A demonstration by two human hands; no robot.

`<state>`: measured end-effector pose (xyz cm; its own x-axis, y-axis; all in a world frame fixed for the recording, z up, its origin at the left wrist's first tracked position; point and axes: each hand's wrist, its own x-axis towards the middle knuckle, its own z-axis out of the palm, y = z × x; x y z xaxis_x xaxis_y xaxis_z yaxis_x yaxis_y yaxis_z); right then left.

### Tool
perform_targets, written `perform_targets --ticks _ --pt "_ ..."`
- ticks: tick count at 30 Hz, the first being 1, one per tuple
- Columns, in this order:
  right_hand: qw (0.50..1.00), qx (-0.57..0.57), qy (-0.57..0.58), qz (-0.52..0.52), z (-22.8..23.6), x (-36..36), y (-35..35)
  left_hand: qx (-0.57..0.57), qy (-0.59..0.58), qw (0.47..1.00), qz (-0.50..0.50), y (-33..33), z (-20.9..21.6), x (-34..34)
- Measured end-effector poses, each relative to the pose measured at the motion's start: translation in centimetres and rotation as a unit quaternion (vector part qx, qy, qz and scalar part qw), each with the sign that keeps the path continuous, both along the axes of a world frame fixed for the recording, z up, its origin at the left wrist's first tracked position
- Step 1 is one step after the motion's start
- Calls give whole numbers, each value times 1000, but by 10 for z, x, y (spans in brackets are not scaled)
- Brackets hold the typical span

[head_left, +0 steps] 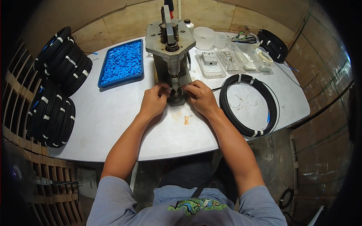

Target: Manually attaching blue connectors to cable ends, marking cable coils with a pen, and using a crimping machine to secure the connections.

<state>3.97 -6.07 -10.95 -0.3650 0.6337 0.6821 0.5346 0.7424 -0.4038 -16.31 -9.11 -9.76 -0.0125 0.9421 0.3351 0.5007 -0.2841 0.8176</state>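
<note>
A metal bench press (171, 49) stands upright at the middle of the table. Both my hands meet at its lower end, one on each side of the narrow ram (174, 71). My left hand (154, 98) is closed in a pinch by the die; whatever lies between its fingertips is too small to make out. On the other side my right hand (202, 97) pinches at the same spot. A black cable (216, 89) runs from behind this hand to a large coil of black cable (223, 103), bound with white tape, on the right.
A blue tray (101, 83) of small blue parts lies to the left. Stacks of coiled cable (49, 116) stand beyond the left edge. Clear plastic boxes (211, 74), pliers (244, 38) and another coil (272, 45) sit back right. An orange scrap (186, 120) lies in front.
</note>
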Motion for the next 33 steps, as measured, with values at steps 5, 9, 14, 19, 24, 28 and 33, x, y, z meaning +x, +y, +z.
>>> perform_targets --ticks 5,9,14,19,24,28,33 --pt "1000 -2 -2 2 1 0 -1 1 -4 1000 -2 2 -4 -1" --pt "1000 -4 3 0 0 -1 -1 -10 -4 1000 -17 3 -6 -4" --pt "1000 -5 5 -1 -2 -1 1 -1 -6 1000 -9 2 -4 -2" --pt "1000 -9 8 -2 -3 -1 1 -3 5 1000 -3 1 -2 -2" --pt "1000 -19 5 -4 -2 0 0 3 -2 1000 -7 1 -2 -1" --pt "1000 -19 7 2 -2 -1 -1 -7 -2 1000 -13 1 -3 -3" --pt "1000 -19 6 -1 -2 -1 -1 -9 -6 1000 -15 1 -3 -3"
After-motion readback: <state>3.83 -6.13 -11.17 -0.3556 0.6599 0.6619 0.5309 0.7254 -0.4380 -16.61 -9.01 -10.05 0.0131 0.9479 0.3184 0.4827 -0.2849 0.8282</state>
